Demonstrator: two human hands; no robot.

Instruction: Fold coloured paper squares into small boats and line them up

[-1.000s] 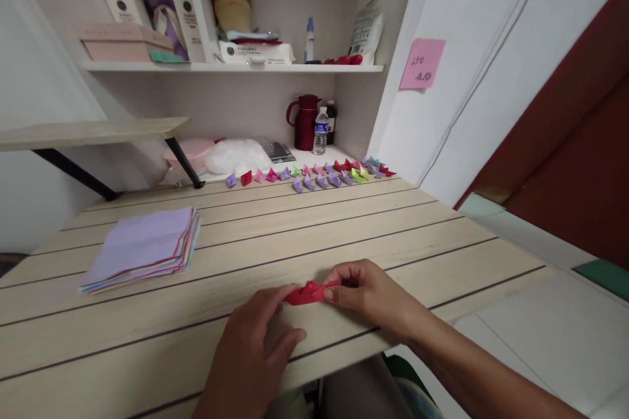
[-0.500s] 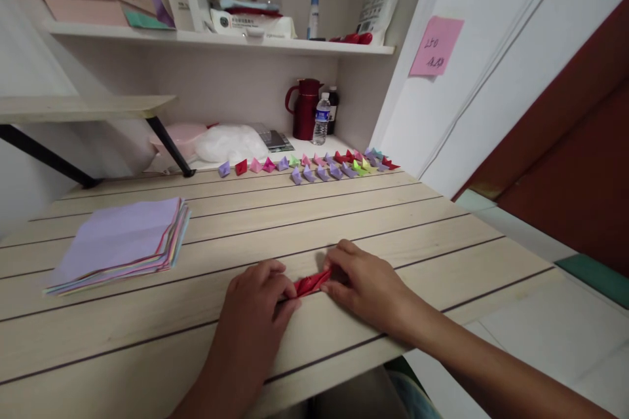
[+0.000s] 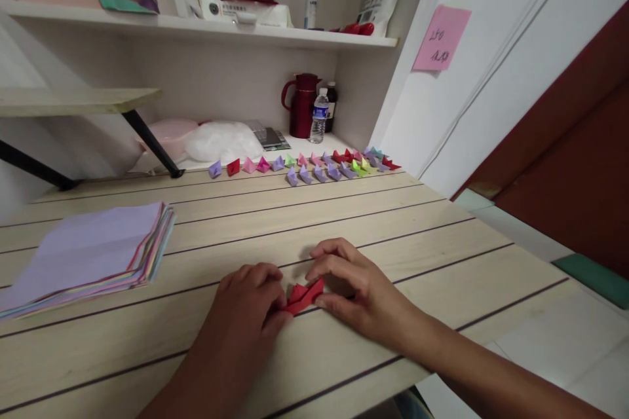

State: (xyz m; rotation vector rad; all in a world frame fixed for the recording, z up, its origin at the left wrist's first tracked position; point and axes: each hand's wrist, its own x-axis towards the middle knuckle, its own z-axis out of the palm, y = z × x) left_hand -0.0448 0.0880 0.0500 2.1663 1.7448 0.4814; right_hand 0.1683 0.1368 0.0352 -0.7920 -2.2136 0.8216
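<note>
A small red folded paper boat [image 3: 304, 296] sits on the wood-plank table in front of me, its middle peak showing. My left hand [image 3: 248, 311] is closed at the boat's left end, with thumb and index finger pinching the tip, which they partly hide. Around the right end, my right hand [image 3: 361, 285] has its thumb and fingers apart. Its thumb lies beside the right tip, and whether it touches the paper I cannot tell.
Several small paper boats [image 3: 334, 172] in many colours stand in rows along the table's back edge. A stack of coloured paper [image 3: 93, 249] lies on the left. Behind are a red jug [image 3: 303, 108], a water bottle [image 3: 319, 116] and a white plastic bag [image 3: 223, 142].
My right thumb and fingers have spread from their pinch on the boat's right end. The boat now shows more of its shape. The camera view has shifted slightly.
</note>
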